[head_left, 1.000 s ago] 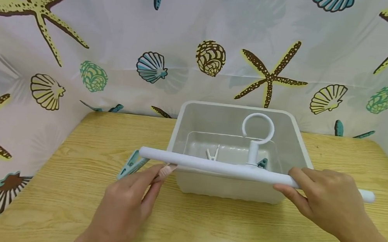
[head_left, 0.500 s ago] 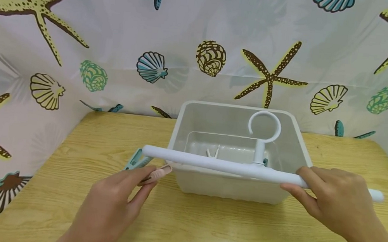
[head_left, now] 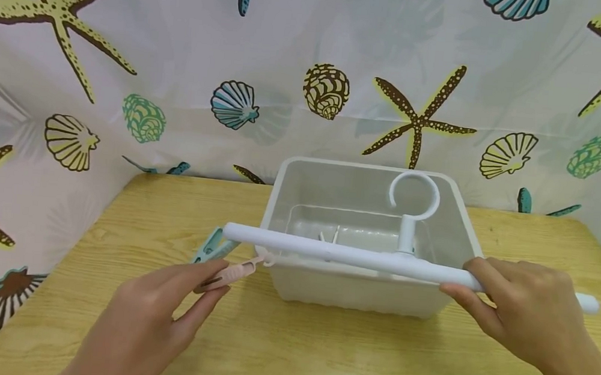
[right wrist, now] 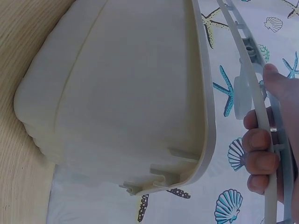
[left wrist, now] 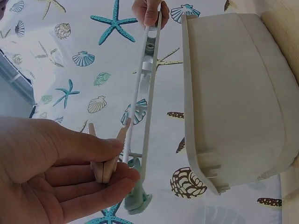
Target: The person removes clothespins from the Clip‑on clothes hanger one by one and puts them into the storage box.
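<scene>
My right hand (head_left: 521, 317) grips a white plastic hanger (head_left: 327, 251) near its right end, its fingers curled round the bar in the right wrist view. The hanger's round hook points up over the bin. On the bar's left end hangs a teal clothespin (head_left: 210, 246). Just below that end, my left hand (head_left: 149, 312) pinches a pale pink clothespin (head_left: 228, 276) between thumb and fingers. A small pale loop (head_left: 269, 259) shows between this clothespin's far end and the bar. In the left wrist view the pink clothespin (left wrist: 106, 169) points its two prongs upward.
A light grey plastic bin (head_left: 350, 292) stands on the wooden table (head_left: 178, 212) behind and below the hanger. Inside it a white clothespin (head_left: 329, 237) is partly hidden by the bar. A curtain (head_left: 294, 30) printed with shells and starfish surrounds the table.
My left hand has drawn back left and down from the bar, bringing the pink clothespin into fuller view. The hanger, still held in my right hand, has shifted slightly right.
</scene>
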Demonstrator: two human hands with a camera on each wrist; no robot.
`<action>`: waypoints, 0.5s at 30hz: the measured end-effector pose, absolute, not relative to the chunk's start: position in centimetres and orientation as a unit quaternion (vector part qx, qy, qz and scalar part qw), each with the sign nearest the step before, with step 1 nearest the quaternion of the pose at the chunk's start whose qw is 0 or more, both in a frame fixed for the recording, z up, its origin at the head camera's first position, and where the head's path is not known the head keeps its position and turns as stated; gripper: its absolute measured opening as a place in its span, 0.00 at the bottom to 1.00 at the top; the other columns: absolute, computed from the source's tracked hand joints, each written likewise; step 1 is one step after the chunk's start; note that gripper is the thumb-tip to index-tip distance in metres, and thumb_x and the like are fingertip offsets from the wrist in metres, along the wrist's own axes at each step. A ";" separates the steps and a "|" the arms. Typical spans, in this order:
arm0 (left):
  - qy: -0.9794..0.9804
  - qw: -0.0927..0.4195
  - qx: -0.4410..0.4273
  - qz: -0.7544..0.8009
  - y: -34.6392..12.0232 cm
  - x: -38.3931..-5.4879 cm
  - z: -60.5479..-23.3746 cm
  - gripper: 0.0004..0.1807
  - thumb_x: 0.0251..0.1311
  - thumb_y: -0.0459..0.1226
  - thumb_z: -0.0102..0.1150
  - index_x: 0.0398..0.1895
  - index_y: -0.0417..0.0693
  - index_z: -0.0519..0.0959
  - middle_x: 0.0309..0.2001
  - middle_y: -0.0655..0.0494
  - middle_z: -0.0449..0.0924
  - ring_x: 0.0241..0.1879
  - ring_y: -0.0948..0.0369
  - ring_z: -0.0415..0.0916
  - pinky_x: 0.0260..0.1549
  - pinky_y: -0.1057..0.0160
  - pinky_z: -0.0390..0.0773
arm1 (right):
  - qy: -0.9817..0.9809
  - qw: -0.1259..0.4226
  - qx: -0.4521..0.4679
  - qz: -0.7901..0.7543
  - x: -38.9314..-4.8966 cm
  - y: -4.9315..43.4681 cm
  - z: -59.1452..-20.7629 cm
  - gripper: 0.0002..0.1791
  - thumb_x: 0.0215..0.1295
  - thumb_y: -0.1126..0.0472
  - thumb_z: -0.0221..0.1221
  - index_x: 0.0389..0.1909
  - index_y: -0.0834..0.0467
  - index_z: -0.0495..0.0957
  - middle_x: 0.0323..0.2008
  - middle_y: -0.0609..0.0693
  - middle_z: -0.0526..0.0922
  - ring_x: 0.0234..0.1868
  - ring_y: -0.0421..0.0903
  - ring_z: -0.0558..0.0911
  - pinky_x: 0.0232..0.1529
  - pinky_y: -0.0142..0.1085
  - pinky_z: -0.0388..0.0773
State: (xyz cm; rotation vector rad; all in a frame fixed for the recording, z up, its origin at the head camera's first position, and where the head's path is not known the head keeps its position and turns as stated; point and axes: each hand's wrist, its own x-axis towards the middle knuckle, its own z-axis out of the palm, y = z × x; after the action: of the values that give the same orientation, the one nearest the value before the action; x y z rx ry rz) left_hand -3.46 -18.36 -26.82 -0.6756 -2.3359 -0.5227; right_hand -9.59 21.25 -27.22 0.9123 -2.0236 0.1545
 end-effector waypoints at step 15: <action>-0.818 0.326 -0.306 -0.362 -18.5 -4.3 -26.1 0.13 0.53 0.43 0.70 0.37 0.43 0.86 0.32 0.55 0.86 0.31 0.72 0.80 0.36 0.77 0.76 | -0.811 0.440 0.382 0.062 -9.3 21.2 -27.2 0.31 0.71 0.34 0.41 0.19 0.54 0.68 0.12 0.36 0.60 0.12 0.33 0.53 0.10 0.27 0.49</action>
State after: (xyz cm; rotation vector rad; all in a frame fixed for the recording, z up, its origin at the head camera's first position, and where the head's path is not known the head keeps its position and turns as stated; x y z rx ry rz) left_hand -4.32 -18.46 -26.07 -0.8007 -2.1444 -0.9477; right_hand -9.27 21.23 -27.20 0.9483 -2.0140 0.1535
